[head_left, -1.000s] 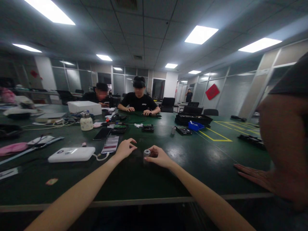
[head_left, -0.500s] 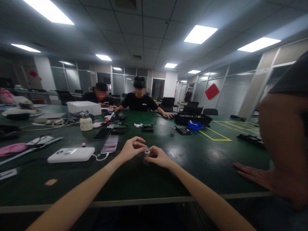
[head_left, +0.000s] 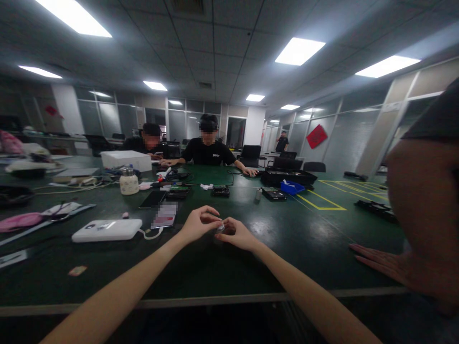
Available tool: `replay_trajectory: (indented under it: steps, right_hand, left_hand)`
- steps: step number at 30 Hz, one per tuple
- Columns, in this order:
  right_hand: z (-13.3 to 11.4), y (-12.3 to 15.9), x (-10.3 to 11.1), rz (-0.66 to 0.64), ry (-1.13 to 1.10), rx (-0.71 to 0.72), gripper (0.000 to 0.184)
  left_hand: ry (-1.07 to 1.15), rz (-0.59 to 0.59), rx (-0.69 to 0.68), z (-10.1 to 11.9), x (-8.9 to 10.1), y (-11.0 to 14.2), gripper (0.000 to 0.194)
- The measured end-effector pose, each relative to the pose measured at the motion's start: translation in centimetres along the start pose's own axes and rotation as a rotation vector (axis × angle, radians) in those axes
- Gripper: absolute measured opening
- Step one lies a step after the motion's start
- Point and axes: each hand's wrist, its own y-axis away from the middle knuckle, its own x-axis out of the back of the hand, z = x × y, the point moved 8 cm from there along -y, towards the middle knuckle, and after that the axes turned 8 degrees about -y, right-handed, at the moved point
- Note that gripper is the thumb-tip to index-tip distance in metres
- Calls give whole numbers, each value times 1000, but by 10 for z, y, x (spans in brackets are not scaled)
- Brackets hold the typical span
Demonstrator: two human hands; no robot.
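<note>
In front of me, just over the green table (head_left: pixel 287 267), a small silvery cylinder (head_left: pixel 220 230) is between the fingertips of my right hand (head_left: pixel 239 235). The thumb and fingers curl round its side. My left hand (head_left: pixel 196 226) reaches in from the other side, its thumb and fingers bent together at the cylinder's top. Whatever those left fingertips pinch is too small and hidden to make out. A similar silvery cylinder (head_left: pixel 258 193) stands upright farther back on the table.
A white power bank (head_left: pixel 107 231) and a phone (head_left: pixel 165 215) lie left, near a cream bottle (head_left: pixel 128 183). Circuit boards (head_left: pixel 220 190), a blue tray (head_left: pixel 292 187) and a black housing (head_left: pixel 287 177) are farther back. A co-worker's hand (head_left: pixel 383 263) rests at right; another person (head_left: pixel 208 148) sits opposite.
My left thumb and fingers have shifted slightly to the right, now covering more of the cylinder's top. My right hand keeps its hold on the cylinder.
</note>
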Motion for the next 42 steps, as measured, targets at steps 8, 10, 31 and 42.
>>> replay_trajectory:
  steps: [8,10,31,42]
  right_hand:
    - [-2,0,-1,2,-18,7,46]
    - [-3,1,-1,-6,-19,1,45]
    - [-32,-5,43,425,358,226,21]
    - [29,-11,80,414,706,-158,15]
  left_hand:
    - [-115,-15,-63,-1,-2,0,33]
    - [-176,-23,-88,1,-2,1,32]
    - [-465,335,-35,5,37,2,27]
    - [-577,361,22,-3,37,1,29]
